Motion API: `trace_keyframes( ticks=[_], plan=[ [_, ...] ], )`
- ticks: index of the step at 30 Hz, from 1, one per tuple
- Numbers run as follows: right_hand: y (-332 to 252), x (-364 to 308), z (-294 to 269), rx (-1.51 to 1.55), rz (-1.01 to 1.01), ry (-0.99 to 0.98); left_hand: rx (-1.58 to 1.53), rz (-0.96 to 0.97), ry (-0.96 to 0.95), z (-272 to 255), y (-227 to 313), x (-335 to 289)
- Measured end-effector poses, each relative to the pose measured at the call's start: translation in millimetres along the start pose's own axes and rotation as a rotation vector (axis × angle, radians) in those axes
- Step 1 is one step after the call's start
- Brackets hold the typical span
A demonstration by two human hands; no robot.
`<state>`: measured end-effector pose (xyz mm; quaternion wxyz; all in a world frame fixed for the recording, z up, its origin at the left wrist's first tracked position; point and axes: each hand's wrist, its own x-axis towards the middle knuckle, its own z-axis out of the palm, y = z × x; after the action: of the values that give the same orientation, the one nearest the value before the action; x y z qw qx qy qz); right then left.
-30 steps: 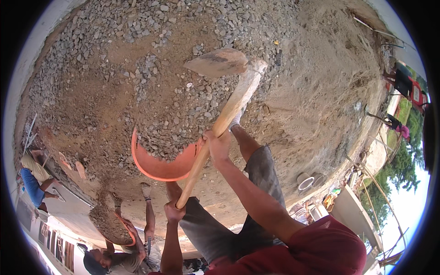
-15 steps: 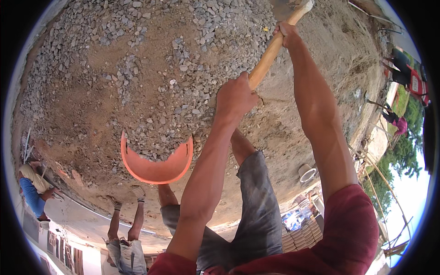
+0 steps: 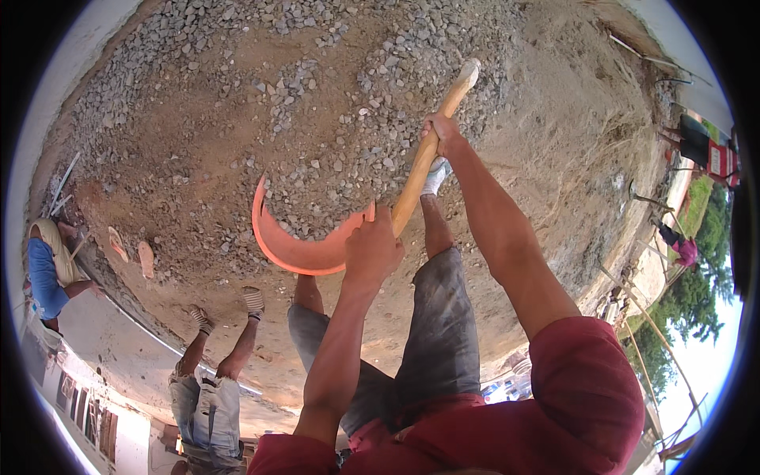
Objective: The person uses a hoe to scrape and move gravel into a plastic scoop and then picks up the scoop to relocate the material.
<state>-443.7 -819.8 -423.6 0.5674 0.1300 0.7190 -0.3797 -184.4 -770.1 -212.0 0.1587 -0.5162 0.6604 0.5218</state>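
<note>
A hoe with a thick pale wooden handle (image 3: 416,182) slants up and away in front of me, held in both fists. My left hand (image 3: 372,252) wraps the lower part of the handle. Farther up, near its far end, my right hand (image 3: 443,136) is closed round it. The blade does not show now. Behind my left hand stands an orange pan (image 3: 297,252), its curved wall toward me and gravel at its open side. In the picture my left hand overlaps the pan's right edge; whether they touch I cannot tell.
Grey gravel (image 3: 372,79) is spread over brown earth ahead. My shoe (image 3: 435,176) stands beside the handle. At the lower left, a person in striped socks (image 3: 210,396) stands close to the pan. Sandals (image 3: 146,259) lie at left, near another person in blue (image 3: 47,273). More people are at far right.
Both hands have drawn the hoe nearer to me, and its blade has gone from sight. The orange pan appears farther right and higher as the view shifts. My shoe has come into view.
</note>
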Motion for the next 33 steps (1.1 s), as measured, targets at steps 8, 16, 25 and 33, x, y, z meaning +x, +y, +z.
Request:
trace_keyframes(
  ticks=[8,16,25,33],
  plan=[
    [133.4,-55.6,125.1,0.120,0.085,-0.172,-0.272,-0.171,0.055,-0.5,-160.8,-147.7],
    [339.1,-211.0,147.0,-0.165,0.325,-0.106,-0.099,-0.466,-0.022,87.1,-313.8,-348.7],
    [167.9,-157.5,229.5,-0.232,0.030,-0.518,-0.523,-0.530,0.357,162.5,-197.0,-187.3],
    [6.6,152.9,358.3,-1.580,-1.165,-0.061,-1.378,-0.069,0.718,116.3,-98.3,168.4]
  ],
)
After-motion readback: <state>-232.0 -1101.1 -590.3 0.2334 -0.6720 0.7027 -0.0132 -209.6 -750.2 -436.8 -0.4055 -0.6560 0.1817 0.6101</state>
